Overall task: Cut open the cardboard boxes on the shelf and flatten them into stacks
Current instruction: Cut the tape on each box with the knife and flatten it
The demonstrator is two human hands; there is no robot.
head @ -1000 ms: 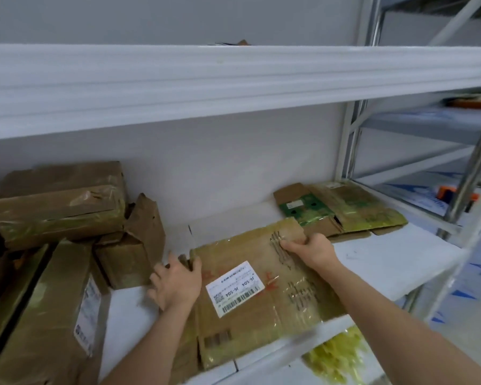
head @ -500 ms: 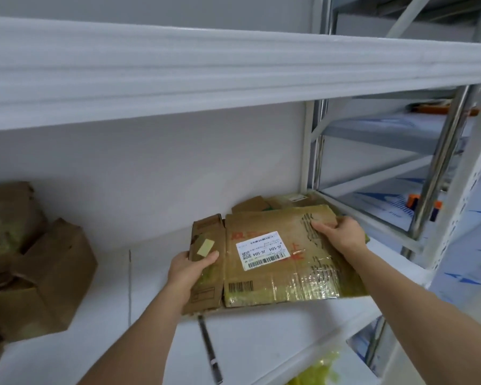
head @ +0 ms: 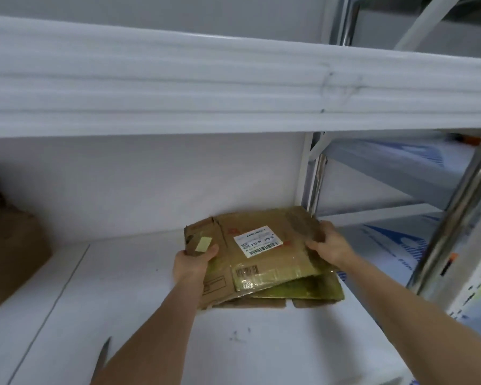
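You've got the flattened box between both hands, held flat and slightly tilted, near edge lower, over the stack of flattened cardboard at the right end of the shelf. My read: you hold it by opposite ends so it stays flat and lines up square with the pieces under it before you let go.

Your left hand grips the left end flap, thumb curled on top beside the yellowish tape patch, fingers hidden underneath. Your right hand grips the far right corner, fingers bent over the top face, thumb side out of sight. Both closed on the cardboard, neither loose.

The box sits directly between the two hands, white shipping label face up in the middle, barcode nearer you. Its near-right part overlaps the taped greenish-yellow piece of the stack; whether it's fully resting on it or hovering just above, can't tell. Back edge is close to the rear wall, right corner near the shelf upright.

Unopened brown boxes are at the far left of the same shelf, well apart from your hands, so more cutting is left. A thin dark blade-like thing lies on the shelf near your left forearm, likely the cutter, too blurred to be sure.
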